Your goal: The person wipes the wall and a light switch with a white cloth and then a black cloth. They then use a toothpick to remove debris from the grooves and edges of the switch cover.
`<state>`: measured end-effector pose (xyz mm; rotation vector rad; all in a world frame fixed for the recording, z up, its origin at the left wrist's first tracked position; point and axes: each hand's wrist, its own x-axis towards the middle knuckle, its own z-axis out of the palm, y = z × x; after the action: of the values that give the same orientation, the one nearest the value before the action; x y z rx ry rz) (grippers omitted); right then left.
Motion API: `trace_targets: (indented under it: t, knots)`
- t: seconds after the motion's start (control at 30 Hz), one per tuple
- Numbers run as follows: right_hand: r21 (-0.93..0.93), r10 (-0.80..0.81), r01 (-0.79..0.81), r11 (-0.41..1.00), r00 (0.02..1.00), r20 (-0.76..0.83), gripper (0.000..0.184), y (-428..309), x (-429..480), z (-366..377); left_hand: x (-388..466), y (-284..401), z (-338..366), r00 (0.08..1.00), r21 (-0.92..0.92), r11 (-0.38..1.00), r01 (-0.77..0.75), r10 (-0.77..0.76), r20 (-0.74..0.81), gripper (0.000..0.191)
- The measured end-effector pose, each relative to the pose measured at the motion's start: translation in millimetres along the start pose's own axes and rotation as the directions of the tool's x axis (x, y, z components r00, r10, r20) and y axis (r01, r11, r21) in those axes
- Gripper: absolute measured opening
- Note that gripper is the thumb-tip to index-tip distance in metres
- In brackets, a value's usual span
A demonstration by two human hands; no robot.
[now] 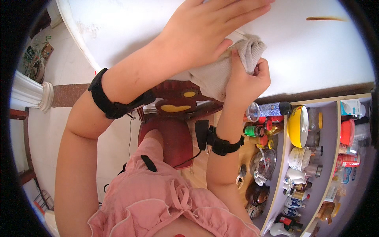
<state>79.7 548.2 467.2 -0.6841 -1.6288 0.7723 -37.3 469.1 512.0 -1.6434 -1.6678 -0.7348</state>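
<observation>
My right hand [248, 80] pinches a grey-beige ribbed cloth [217, 74], its thumb and fingers closed round the folded upper end. The rest of the cloth hangs down to the left, beside my wrist. My left hand [198, 32] is stretched flat, palm against or close to a white surface [296, 53], with its fingers pointing to the upper right. Its thumb lies near the cloth's fold; whether it touches the cloth cannot be told. A brown streak [325, 18] marks the white surface at the upper right.
Shelves [334, 124] on the right hold jars, bottles and a yellow bowl [298, 126]. One knee rests on a dark red chair [180, 139] with a carved back. A white column [32, 91] and a potted plant [37, 62] stand at the left. A thin cable runs along the floor.
</observation>
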Motion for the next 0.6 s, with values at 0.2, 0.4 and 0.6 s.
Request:
trace_targets:
  t: [0.2, 0.4, 0.6]
  knots:
    - [-0.034, -0.022, 0.021, 0.999, 0.999, -0.031, 0.019, 4.6, -1.3, 3.4, 1.5, -1.5, 4.9, 1.000, 0.010, 1.000, 0.000, 0.000, 0.000, 0.077]
    - [-0.008, -0.041, 0.041, 0.999, 0.998, -0.038, 0.020, 9.1, -2.0, 2.0, 1.2, 0.9, 3.2, 1.000, 0.014, 1.000, 0.009, -0.009, -0.002, 0.078]
    - [-0.062, -0.111, 0.108, 0.992, 0.992, -0.052, 0.022, 13.9, 1.3, 2.7, -1.1, -1.2, 6.1, 0.999, -0.007, 1.000, -0.004, 0.003, -0.037, 0.076]
